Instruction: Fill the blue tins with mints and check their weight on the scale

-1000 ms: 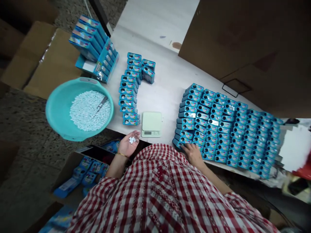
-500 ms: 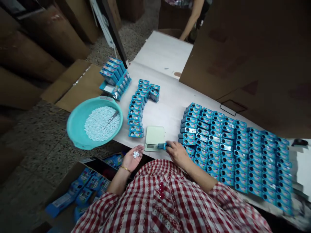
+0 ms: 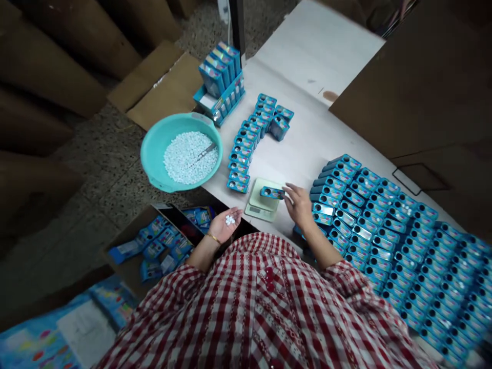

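Note:
My left hand (image 3: 225, 225) is palm up in front of the table edge, cupped under several small white pellets (image 3: 230, 220). A small blue box (image 3: 271, 192) with a dark round hole on top stands on the pale kitchen scale (image 3: 260, 211). My right hand (image 3: 298, 203) is at the box's right end, fingers apart; whether the fingertips still touch it I cannot tell. Left of the scale, a curved row of similar blue boxes (image 3: 241, 151) runs away from me. White pellets and a metal utensil (image 3: 205, 151) lie in a turquoise basin (image 3: 154, 179).
Many rows of blue boxes (image 3: 384, 236) fill the table's right side. A blue display tray (image 3: 219, 110) with larger packs stands at the back left. Below the table edge is a carton (image 3: 132, 279) of blue packets. A large cardboard sheet (image 3: 423, 102) rises behind the rows.
The blue box has gone from my right hand at the scale's front edge onto its platform, and the fingers have spread. My left hand still holds the pellets. The view has shifted.

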Demonstrator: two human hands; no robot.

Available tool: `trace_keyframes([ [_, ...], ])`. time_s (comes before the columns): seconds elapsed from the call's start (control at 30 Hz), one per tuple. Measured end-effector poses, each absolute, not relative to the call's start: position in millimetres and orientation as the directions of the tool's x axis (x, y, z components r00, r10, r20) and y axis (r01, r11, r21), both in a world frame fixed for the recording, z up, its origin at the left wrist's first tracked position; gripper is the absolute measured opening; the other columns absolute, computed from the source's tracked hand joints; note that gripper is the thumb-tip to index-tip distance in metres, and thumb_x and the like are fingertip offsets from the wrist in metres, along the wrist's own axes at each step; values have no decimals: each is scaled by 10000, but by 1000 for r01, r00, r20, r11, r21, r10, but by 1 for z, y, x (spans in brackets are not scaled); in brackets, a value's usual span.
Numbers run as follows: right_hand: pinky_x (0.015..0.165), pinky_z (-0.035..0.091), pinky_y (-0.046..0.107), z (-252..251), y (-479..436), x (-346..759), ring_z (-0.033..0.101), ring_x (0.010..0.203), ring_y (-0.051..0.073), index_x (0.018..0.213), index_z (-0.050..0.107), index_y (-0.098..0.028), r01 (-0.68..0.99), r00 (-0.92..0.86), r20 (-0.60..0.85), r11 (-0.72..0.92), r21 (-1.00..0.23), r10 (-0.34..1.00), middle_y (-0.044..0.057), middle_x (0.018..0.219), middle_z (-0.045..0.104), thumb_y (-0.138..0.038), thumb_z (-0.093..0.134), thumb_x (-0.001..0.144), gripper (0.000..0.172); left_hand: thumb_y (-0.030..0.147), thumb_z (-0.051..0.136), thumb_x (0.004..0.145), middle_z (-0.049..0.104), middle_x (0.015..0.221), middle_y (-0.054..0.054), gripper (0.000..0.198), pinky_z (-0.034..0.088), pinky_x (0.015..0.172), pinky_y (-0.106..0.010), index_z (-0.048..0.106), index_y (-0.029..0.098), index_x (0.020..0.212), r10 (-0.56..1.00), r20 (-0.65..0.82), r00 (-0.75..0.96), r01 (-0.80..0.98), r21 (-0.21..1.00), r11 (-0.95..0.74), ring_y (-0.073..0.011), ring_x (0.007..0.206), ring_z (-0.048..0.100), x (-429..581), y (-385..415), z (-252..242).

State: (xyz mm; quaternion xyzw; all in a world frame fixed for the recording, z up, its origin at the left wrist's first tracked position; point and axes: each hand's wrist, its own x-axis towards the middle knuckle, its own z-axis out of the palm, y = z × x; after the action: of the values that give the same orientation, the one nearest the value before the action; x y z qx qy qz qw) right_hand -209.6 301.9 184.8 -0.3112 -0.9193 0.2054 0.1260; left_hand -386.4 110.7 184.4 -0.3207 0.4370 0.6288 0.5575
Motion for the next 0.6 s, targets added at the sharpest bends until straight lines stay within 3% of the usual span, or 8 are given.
trace_keyframes([
  [0.27, 866, 444, 397, 176, 287, -168, 587, 978, 198, 935, 649, -206, 607, -564, 134, 519, -601, 815, 86, 1015, 659, -306, 433, 867, 247, 38, 477, 804, 625, 707, -79, 129, 520, 595, -168, 585, 81, 747, 320, -921, -222, -974, 198, -108, -102, 672, 622, -391, 112, 169],
  [0.6, 881, 426, 437, 187, 290, -189, 562, 997, 222, 990, 626, -214, 616, -559, 173, 546, -567, 811, 96, 1021, 632, -312, 400, 879, 271, 5, 445, 781, 650, 799, -118, 185, 545, 727, -260, 603, 67, 854, 383, -886, -261, -965, 234, -117, -157, 808, 645, -395, 109, 172],
])
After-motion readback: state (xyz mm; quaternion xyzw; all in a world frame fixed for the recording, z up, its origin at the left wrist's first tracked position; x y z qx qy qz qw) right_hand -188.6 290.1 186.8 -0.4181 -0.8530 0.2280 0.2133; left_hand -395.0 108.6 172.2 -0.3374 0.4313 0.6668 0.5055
